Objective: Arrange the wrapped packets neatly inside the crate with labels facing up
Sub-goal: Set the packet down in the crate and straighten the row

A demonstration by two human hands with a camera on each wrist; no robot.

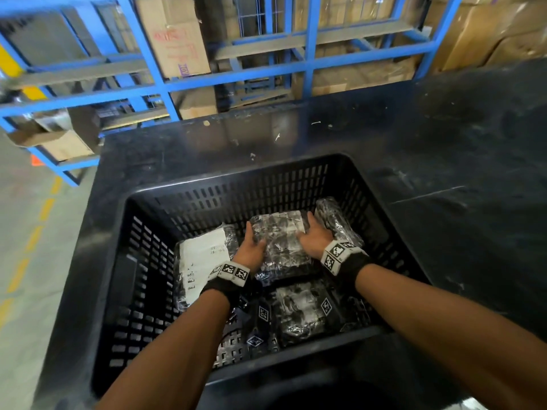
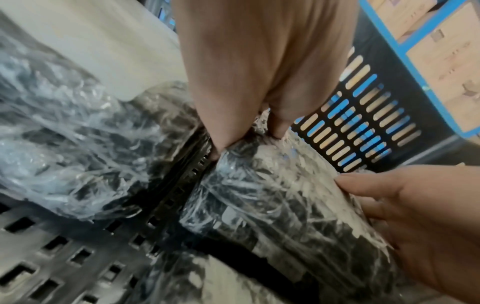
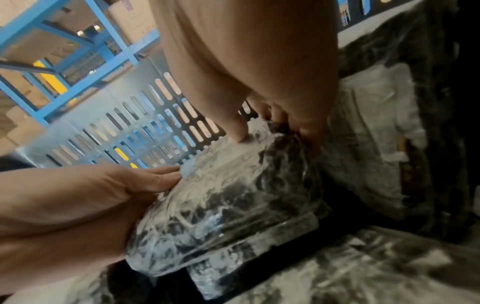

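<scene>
You have both hands on the middle packet [image 1: 281, 241], which sits on the floor of the black crate [image 1: 236, 184] near its far wall. Your left hand [image 1: 251, 250] lies along its left edge and your right hand [image 1: 313, 235] along its right edge; the fingers [image 3: 240, 129] are mostly straight and pressed against the wrap, with the tips curling a little over the far corners.

To do this step well, I would keep the pressure even on both sides so the slippery film does not skew, square the packet to the far wall, and close the dark gap between it and the labelled packet [image 1: 204, 255] on the left. Check which face carries its label: the glare makes that hard to tell here, though pale paper shows at its far end.

I count 4 wrapped packets in the crate for certain: the 1 you hold, the 1 on the left with its white label up, 1 leaning at the right wall [image 1: 337, 223], and 1 nearer you [image 1: 302, 312]. More film lies at the near edge; how many that makes I cannot tell. 1 crate, on a dark table [image 1: 444, 143].
</scene>
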